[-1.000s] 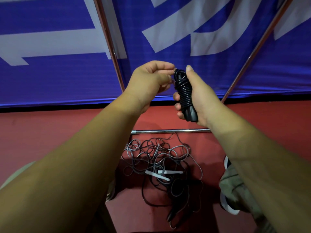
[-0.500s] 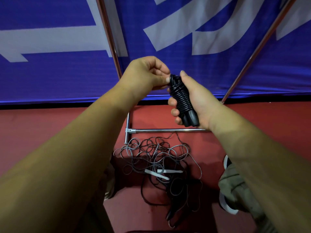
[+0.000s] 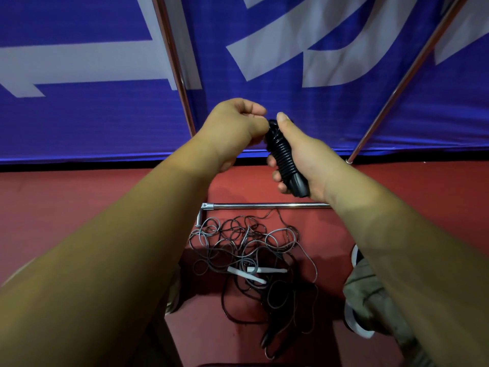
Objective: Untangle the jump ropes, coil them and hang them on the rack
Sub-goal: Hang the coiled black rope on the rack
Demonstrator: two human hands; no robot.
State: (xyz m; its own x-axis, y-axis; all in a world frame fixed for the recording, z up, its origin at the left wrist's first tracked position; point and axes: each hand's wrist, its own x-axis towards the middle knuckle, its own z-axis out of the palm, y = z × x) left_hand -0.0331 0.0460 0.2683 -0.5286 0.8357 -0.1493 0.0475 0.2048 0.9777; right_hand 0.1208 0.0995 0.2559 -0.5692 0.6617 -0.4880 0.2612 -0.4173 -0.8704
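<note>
At frame centre, our right hand (image 3: 304, 157) grips the wound black jump rope (image 3: 284, 157) steady; left hand fingers (image 3: 254, 112) pinch its top end, probably tucking it.

Beyond the left hand (image 3: 232, 128) and the right hand (image 3: 304, 160) a blue banner (image 3: 105, 123) with fine horizontal ribbing fills the back like a wall. It carries large pale shapes (image 3: 79, 64): a flat band up and to the left of the left hand, and broad slanted strokes above the right hand. The banner ends in a black strip (image 3: 79, 168) just below the level of the hands. Under them lies a dull red floor (image 3: 79, 207), dimly lit, with a dark shadow (image 3: 203, 287) straight below the hands.
</note>
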